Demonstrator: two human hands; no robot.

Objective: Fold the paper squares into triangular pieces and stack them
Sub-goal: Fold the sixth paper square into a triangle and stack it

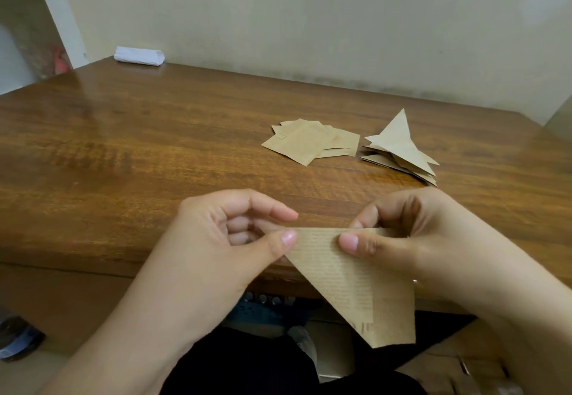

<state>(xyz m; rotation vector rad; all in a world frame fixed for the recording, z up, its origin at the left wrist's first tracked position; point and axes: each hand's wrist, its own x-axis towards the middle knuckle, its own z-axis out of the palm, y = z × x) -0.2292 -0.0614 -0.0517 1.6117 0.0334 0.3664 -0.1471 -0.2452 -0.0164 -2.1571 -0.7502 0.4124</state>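
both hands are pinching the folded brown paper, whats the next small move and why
Probably run the thumbs along the top fold to sharpen the crease. The left hand and right hand pinch the folded paper at its top edge, held in the air in front of the table, already triangular. Once creased, it likely goes on the stack of triangles, right of the unfolded squares.

Two bare hands here, the left hand (223,240) and the right hand (411,237), with both forearms uncovered as far as the frame shows, no sleeves, no watch or bracelet at either wrist. The fingers (286,238) end in short, plain, unpainted nails. Down below the wrists sits dark, near-black clothing (247,363) across the lap.
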